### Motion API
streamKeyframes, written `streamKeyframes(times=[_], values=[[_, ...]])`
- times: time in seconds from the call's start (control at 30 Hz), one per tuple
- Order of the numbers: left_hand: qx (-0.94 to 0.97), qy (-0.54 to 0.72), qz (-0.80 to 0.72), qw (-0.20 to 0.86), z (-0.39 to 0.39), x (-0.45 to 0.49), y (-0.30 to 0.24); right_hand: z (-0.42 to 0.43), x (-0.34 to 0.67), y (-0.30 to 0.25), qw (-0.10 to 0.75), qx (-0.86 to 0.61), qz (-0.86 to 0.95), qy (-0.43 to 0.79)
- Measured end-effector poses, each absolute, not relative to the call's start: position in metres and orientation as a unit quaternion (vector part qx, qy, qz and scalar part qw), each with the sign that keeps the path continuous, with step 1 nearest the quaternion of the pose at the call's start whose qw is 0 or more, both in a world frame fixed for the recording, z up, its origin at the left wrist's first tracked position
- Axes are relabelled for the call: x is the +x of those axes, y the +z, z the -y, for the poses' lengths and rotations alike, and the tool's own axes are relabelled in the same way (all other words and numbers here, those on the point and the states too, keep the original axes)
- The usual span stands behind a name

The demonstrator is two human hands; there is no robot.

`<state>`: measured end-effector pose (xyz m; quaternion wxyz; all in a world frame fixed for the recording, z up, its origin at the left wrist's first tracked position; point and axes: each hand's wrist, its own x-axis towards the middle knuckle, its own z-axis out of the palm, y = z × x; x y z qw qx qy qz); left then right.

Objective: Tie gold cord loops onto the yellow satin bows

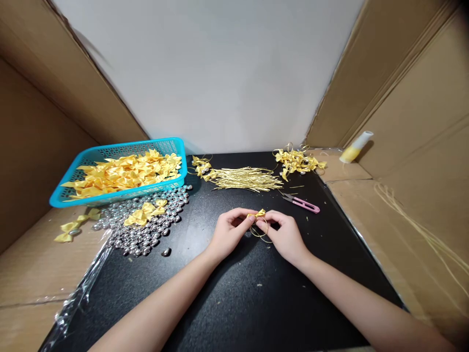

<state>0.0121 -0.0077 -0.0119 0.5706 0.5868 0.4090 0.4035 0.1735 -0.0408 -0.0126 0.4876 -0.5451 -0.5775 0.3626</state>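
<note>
Over the middle of the black table, a small yellow ribbon bow [260, 213] is pinched between my two hands. My left hand [233, 229] has thumb and fingers closed on the bow's left side. From the right, my right hand [281, 232] pinches the bow too. A thin gold cord [261, 235] loops down below the fingertips; its ends are hidden by the fingers. Just beyond my right hand lie pink thread snips [302, 203]. Behind the bow is a bundle of cut gold cords [247, 179].
At left, a turquoise basket [54, 199] holds many yellow bows. Silver beads [146, 239] spread before it, with loose bows [144, 214] on top. Corded bows [296, 161] are piled at back right, near a yellow thread spool [355, 147]. Cardboard walls [421, 98] flank the table [234, 303].
</note>
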Motion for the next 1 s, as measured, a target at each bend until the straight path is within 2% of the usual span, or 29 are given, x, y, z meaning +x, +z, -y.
streamKeyframes(times=[1.0], values=[[0.611, 0.420, -0.419, 0.525, 0.0069, 0.0137, -0.0129, 0.0411, 0.1724, -0.0169, 0.457, -0.566, 0.600, 0.334]])
